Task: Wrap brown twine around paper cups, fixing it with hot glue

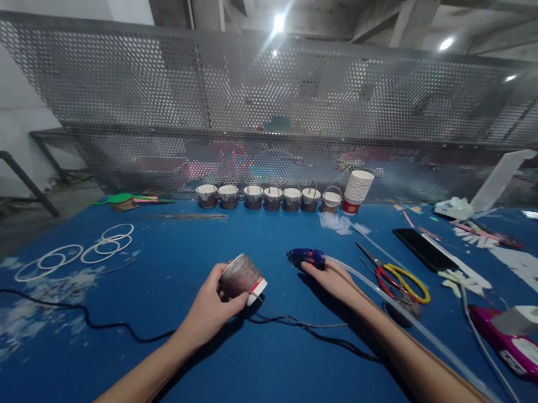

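My left hand (216, 308) is closed around a paper cup (240, 278) lying tilted on its side, its outside mostly wrapped in dark grey-brown cord, with a red and white band bare at one end. To the right, my right hand (331, 278) grips a blue hot glue gun (308, 257), whose nozzle points left toward the cup but stays apart from it. A long translucent glue stick (387, 290) runs back from the gun along my forearm. A thin dark cord (282, 319) trails from near the cup across the table.
Several small wrapped cups (272, 198) line the back, beside a stack of paper cups (358, 191). Scissors (392, 277), a black phone (424, 249) and a magenta power strip (515, 343) lie right. White rings (51, 256) lie left. A perforated metal panel (263, 106) borders the blue table (162, 273).
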A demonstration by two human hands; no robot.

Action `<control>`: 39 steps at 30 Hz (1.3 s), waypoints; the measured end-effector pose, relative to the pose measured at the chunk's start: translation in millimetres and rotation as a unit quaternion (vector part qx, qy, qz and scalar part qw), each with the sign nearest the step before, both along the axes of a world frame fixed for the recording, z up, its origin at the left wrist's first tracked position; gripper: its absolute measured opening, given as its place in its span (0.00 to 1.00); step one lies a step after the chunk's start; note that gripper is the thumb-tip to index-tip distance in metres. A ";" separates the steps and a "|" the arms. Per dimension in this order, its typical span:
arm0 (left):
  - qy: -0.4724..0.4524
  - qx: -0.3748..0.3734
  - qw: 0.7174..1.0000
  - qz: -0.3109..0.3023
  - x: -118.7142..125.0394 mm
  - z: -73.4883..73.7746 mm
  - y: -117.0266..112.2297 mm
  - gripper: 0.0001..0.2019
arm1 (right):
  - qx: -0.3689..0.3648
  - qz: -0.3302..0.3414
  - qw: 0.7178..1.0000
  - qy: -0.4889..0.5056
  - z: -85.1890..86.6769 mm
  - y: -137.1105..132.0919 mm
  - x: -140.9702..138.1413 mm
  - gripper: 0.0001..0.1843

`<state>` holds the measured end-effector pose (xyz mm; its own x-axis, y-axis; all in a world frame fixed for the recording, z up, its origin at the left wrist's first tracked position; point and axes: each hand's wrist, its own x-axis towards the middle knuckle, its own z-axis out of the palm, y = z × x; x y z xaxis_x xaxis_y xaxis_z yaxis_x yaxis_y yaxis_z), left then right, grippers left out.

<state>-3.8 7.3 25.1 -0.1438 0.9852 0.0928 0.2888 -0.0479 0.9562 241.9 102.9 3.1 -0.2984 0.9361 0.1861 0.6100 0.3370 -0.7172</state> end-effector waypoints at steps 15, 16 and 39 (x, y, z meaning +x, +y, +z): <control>0.018 -0.010 0.998 0.057 5.0 -0.8 -1.3 0.18 | -0.051 -0.029 0.995 -0.083 32.5 -73.6 16.4 0.15; 0.023 -0.008 0.998 0.057 6.6 -1.1 -2.6 0.18 | -0.051 0.018 0.997 -0.048 32.8 -79.8 8.0 0.13; 0.141 -0.019 0.990 0.003 15.8 -8.4 -9.3 0.13 | 0.100 0.108 0.987 0.071 -2.1 -79.2 -53.6 0.07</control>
<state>11.9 -2.0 16.7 -0.1229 0.9880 0.0932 0.5451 -0.0113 0.8383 188.2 23.7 1.0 -0.4443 0.7937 0.4156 0.4070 0.5921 -0.6955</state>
